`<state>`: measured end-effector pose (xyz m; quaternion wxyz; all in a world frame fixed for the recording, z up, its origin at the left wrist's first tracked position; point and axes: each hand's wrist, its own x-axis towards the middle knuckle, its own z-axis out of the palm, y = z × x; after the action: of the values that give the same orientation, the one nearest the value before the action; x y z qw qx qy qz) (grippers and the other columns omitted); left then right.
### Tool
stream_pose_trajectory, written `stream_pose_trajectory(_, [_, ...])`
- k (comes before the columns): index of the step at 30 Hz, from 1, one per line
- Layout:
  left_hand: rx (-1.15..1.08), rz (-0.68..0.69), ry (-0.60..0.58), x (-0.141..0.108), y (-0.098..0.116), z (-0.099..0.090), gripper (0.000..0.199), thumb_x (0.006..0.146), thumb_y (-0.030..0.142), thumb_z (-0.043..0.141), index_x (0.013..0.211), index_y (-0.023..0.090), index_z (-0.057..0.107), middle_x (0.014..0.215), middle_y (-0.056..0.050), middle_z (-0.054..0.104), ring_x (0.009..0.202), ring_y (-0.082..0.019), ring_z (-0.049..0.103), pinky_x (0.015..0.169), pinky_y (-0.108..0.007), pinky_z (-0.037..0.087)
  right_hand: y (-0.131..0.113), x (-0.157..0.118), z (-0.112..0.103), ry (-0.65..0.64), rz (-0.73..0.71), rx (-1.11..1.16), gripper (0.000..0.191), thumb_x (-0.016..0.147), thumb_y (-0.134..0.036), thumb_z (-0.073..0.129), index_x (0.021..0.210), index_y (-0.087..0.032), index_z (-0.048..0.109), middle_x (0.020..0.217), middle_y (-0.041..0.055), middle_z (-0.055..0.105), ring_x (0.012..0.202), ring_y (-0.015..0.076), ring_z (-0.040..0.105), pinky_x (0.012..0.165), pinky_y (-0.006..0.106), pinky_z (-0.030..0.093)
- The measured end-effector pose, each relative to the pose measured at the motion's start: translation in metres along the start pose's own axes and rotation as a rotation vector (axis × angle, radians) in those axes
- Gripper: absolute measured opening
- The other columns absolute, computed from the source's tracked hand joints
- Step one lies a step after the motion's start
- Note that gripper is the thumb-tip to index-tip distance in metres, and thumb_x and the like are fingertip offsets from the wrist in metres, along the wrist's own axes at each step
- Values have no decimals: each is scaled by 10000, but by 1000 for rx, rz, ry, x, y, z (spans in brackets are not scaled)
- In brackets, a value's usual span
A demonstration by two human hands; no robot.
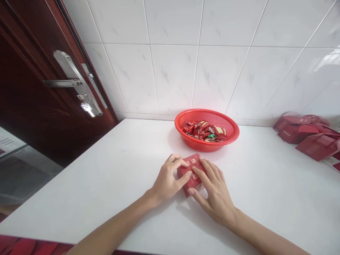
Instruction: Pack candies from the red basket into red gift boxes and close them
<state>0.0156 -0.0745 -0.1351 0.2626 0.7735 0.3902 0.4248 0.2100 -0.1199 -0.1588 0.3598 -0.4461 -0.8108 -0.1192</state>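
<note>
A red box [195, 182] is held on the desk [106, 170], with the grips of left hand [167, 179] and right hand [215, 191] clamped on it.

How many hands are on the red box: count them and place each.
2: the left hand at the left of the red box and the right hand at its right. Both show clearly.

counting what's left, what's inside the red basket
The basket holds a heap of small wrapped pieces, mostly red, with a bit of green near the front. Whatever lies beneath the top ones is covered.
</note>
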Motion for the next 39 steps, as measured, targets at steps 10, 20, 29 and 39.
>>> stream_pose_trajectory(10, [43, 25, -7, -5, 1, 4, 167, 975, 349, 583, 1038, 235, 688, 1097, -59, 612, 1078, -220, 647, 962, -383, 535, -4, -2, -3, -3, 103, -107, 420, 992, -460, 532, 1273, -171, 652, 1532, 245, 474, 1365, 425, 489, 1065, 655, 411])
stream_pose_trajectory(20, [27, -3, -92, -4, -1, 0, 333, 961, 406, 592, 1216, 219, 694, 1213, -103, 585, 1155, -247, 621, 1028, -419, 527, 11, 1, -6, -27, 123, -51, 450, 1002, -495, 541, 1338, -217, 653, 1465, 233, 537, 1233, 383, 608, 932, 581, 565])
stream_pose_trajectory(29, [-3, 32, -192, -3, -2, -7, 406, 965, 435, 581, 1296, 218, 666, 1289, -114, 568, 1236, -267, 580, 1100, -431, 485, 15, 7, -11, -62, 157, 60, 481, 864, -413, 747, 1293, -212, 660, 1374, 196, 577, 1135, 346, 618, 813, 477, 627])
stream_pose_trajectory(39, [75, 17, -163, 2, -2, -20, 373, 997, 468, 516, 1213, 225, 700, 1373, -129, 553, 1325, -298, 558, 1135, -446, 472, 57, 20, -41, 5, 223, 47, 352, 815, -452, 733, 1083, -224, 761, 1139, 147, 711, 974, 329, 639, 808, 502, 578])
